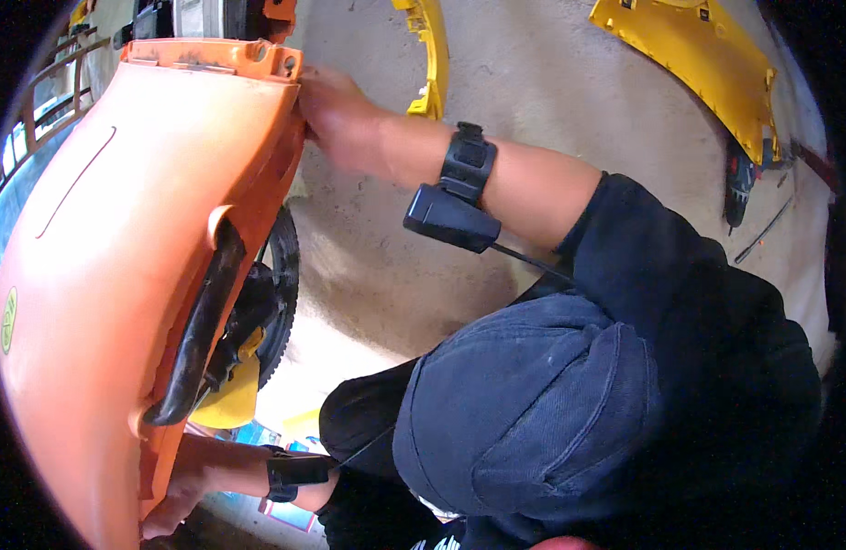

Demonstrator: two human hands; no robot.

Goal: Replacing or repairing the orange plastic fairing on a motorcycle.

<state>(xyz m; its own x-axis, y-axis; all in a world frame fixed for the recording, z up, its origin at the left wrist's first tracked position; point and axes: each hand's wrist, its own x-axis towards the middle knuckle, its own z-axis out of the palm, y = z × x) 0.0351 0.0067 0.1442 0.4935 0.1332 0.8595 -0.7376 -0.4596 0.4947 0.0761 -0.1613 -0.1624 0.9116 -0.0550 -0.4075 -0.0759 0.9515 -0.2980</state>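
Fingers of right hand (338, 112) and left hand (172, 502) are grasping an orange panel (134, 247) along its edge; a yellow panel (702, 64) is lying on the floor (524, 92).

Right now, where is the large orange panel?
In the head view, the orange panel fills much of the left side; one hand is at its upper right corner, the other hand at its lower right edge, below the black curved bar.
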